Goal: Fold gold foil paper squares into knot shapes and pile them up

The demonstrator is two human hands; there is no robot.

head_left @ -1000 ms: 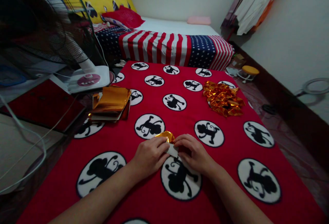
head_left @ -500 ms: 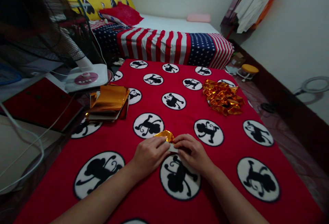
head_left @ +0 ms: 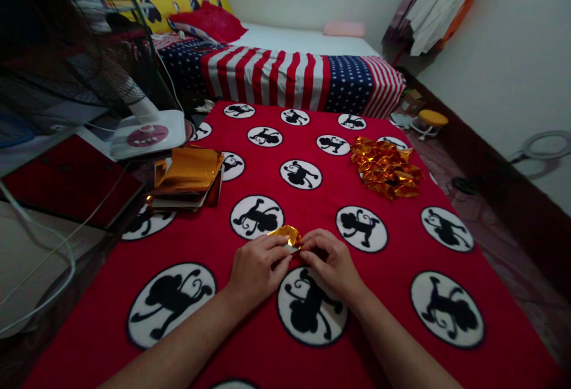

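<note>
A small sheet of gold foil paper (head_left: pixel 291 234), partly folded, lies between my hands on the red cloth (head_left: pixel 312 204). Its shiny side faces up at the far edge, and a strip of pale backing shows near my fingertips. My left hand (head_left: pixel 259 261) pinches its left part, fingers closed. On the right side, my right hand (head_left: pixel 331 258) grips the near edge between thumb and fingers. The fingers hide much of the paper. A stack of flat gold foil sheets (head_left: pixel 190 170) sits at the left. At the right lies a heap of folded gold foil pieces (head_left: pixel 386 169).
A white fan base (head_left: pixel 149 133) stands beyond the stack on the left, near a dark red board (head_left: pixel 62 178) and loose cables. Behind the table is a bed with a striped, starred cover (head_left: pixel 272 77). A yellow-topped stool (head_left: pixel 432 118) stands at the right.
The pale strip at the paper's near edge has been turned up and looks narrower. Both thumbs have moved closer together at that edge. The stack and heap stay put.
</note>
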